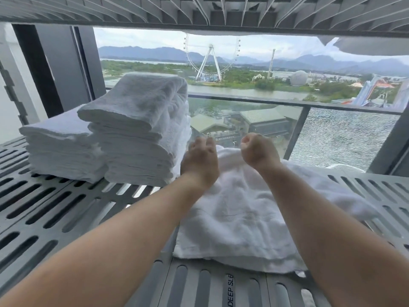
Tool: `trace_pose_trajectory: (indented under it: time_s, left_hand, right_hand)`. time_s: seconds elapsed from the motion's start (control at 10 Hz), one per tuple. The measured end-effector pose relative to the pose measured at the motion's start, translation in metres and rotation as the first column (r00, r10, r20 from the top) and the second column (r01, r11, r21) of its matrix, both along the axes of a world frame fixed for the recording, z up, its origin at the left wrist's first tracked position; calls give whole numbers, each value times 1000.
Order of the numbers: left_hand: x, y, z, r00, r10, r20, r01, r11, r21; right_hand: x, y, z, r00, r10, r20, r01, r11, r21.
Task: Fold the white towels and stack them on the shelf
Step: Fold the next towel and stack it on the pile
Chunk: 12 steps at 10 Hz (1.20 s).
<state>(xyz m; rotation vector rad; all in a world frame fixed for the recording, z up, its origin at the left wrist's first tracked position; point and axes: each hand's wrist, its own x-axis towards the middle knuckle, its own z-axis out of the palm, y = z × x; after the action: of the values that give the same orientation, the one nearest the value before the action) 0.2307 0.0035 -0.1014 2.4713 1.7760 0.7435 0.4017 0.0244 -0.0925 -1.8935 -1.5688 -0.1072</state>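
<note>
While both arms reach forward over the slatted grey shelf (66,207), a loose white towel (239,218) lies spread flat beneath them, running from under the wrists back toward the person. Its far edge rises in a small ridge between the two hands.

The left hand (200,160) hangs over the towel's far left corner with its fingers bent loosely downward. They are blurred, and I cannot tell whether they grip the cloth. The right hand (257,151) is curled tight like a fist above the towel's far edge. The cloth comes up close under it, but I cannot tell whether any of it is pinched inside. The two hands are near each other and not touching.

Just beside the left hand, to its left, stands a tall stack (141,129) of folded white towels, its top one rumpled and bulging. Touching that stack on its far side from the hand is a low stack (59,151), neater and flat-topped. Both sit on the same shelf as the loose towel.

Above the hands runs an upper shelf (199,9), seen from below. Up and to the right of the right hand, more white cloth (365,45) shows under it. Beyond the hands a window (332,134) looks out on water, hills and a big wheel (211,56).
</note>
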Motion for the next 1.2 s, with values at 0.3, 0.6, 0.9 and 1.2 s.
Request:
trace_pose_trajectory:
  time_s: [0.3, 0.6, 0.9, 1.2]
  left_hand:
    - [70, -57, -26, 858, -511, -59, 510, 860, -23]
    - [99, -86, -18, 764, -621, -174, 575, 779, -249]
    - [137, -108, 44, 776, -472, -419, 397, 881, -256]
    - [214, -159, 30, 754, -469, -460, 259, 856, -448]
  right_hand:
    - [63, -78, -7, 870, -431, 241, 487, 829, -275]
    - [108, -142, -21, 881, -467, 70, 464, 829, -313]
    - [167, -177, -17, 906, -404, -129, 310, 839, -447]
    - [195, -181, -29, 792, -175, -585, -144, 877, -458]
